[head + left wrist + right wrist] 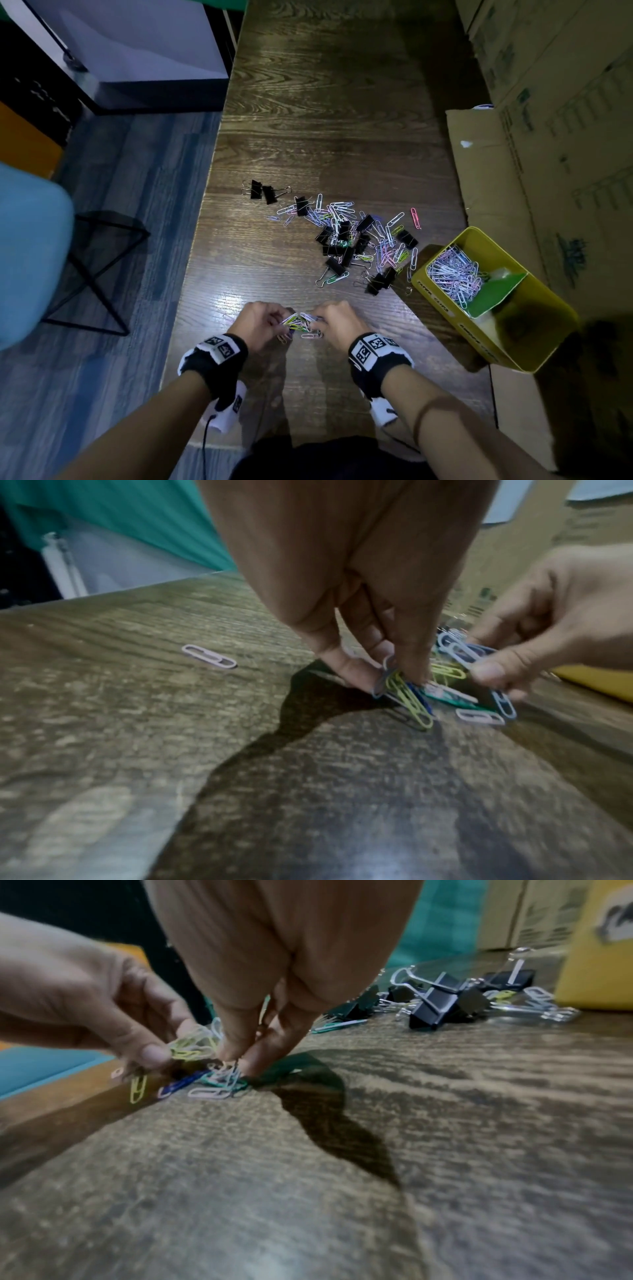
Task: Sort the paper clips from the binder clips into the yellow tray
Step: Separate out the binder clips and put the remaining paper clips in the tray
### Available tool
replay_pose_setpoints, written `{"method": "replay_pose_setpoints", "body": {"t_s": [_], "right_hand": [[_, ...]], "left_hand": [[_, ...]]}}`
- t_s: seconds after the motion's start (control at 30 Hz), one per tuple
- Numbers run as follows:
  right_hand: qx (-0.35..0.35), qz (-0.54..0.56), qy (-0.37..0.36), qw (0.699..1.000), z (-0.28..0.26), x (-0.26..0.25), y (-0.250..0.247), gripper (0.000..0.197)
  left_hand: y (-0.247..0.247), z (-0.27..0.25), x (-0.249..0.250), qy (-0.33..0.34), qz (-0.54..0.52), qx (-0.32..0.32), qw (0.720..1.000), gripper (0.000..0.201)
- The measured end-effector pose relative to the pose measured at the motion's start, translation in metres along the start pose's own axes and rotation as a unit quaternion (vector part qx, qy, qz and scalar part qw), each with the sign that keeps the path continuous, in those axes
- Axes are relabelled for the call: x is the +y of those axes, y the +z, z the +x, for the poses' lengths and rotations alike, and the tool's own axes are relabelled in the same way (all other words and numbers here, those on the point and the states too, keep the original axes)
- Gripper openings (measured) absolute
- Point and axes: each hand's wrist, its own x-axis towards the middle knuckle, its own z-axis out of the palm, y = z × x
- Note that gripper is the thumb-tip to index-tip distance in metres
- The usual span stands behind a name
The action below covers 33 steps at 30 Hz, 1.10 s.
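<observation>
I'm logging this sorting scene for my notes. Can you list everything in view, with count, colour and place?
table: one, dark wood, centre
mixed pile: many pastel paper clips with black binder clips, mid-table
binder clips: two, black, apart at the pile's far left
yellow tray: one, right, holding paper clips
paper clip bunch: several, mixed colours, near edge
cardboard boxes: tan, right
left hand: pinching the bunch
right hand: pinching the bunch

coloured paper clips (346, 219), black binder clips (334, 265), yellow tray (455, 317)

Dim scene; overhead glare on the table (308, 102), hard shadows below (wrist views blurred, edges warped).
</observation>
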Motion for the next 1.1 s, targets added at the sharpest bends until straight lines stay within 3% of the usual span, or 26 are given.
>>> {"method": "replay_pose_setpoints", "body": {"t_s": [0.17,0.33,0.5,0.63,0.73,0.83,0.97,1.1], "right_hand": [[0.046,0.123,0.029,0.991,-0.011,0.007,-0.018,0.034],[0.121,0.332,0.056,0.934,-0.036,0.014,-0.041,0.033],[0.262,0.458,0.011,0.849,-0.079,0.027,-0.081,0.014],[0.365,0.506,-0.023,0.781,-0.117,0.045,-0.119,0.016],[0.438,0.494,-0.021,0.751,-0.135,0.065,-0.141,0.016],[0.478,0.488,-0.001,0.73,-0.143,0.089,-0.156,0.013],[0.492,0.446,0.062,0.745,-0.141,0.113,-0.17,0.016],[0.468,0.322,0.135,0.812,-0.131,0.128,-0.178,0.014]], "left_hand": [[-0.013,0.0,0.006,-0.055,-0.159,-0.025,0.985,0.015],[-0.026,-0.001,0.041,-0.051,-0.274,-0.015,0.96,0.021],[-0.027,0.012,0.119,0.015,-0.292,-0.036,0.956,0.025],[-0.004,0.03,0.197,0.081,-0.296,-0.082,0.948,0.027],[0.028,0.046,0.244,0.114,-0.273,-0.112,0.949,0.029],[0.063,0.066,0.272,0.13,-0.194,-0.11,0.966,0.024],[0.105,0.083,0.286,0.183,0.04,-0.067,0.98,0.019],[0.116,0.09,0.28,0.194,0.152,-0.091,0.965,0.038]]}}
